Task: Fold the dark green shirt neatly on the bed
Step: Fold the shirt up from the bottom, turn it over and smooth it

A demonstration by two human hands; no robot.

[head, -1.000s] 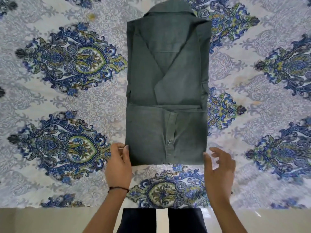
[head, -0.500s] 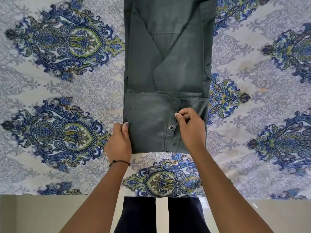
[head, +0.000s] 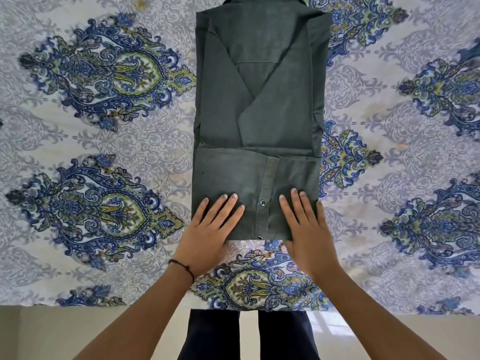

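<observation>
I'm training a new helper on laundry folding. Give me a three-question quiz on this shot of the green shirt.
1. True or false: both hands lie flat, palms down, on the shirt's near end.
2. Which hand's wrist has a dark band? A) left B) right
3. Fill in: the near part of the shirt is folded ____ over the rest.

Key:
1. True: left hand and right hand press on the dark green shirt.
2. A: the band is on the left wrist.
3. Up; the collar points away, on the patterned bedsheet.

Shirt lies on bed (hands on its near end).
</observation>
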